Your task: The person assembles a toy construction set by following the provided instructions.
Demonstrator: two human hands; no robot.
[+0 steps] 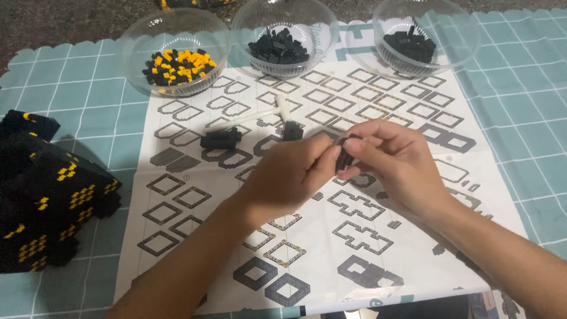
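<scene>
Both hands meet above the middle of a large instruction sheet (331,248) spread on a teal checked cloth (88,112). The left hand (283,177) and the right hand (396,162) pinch a small black block piece (344,158) between their fingers, which are closed on it from both sides. Just behind the hands lie a black block cluster (221,138) and a white T-shaped tool (277,112). Three clear bowls stand along the sheet's far edge: one with yellow and black blocks (177,65), two with black blocks (279,47) (410,46). A black and yellow built model (41,195) sits at the left
</scene>
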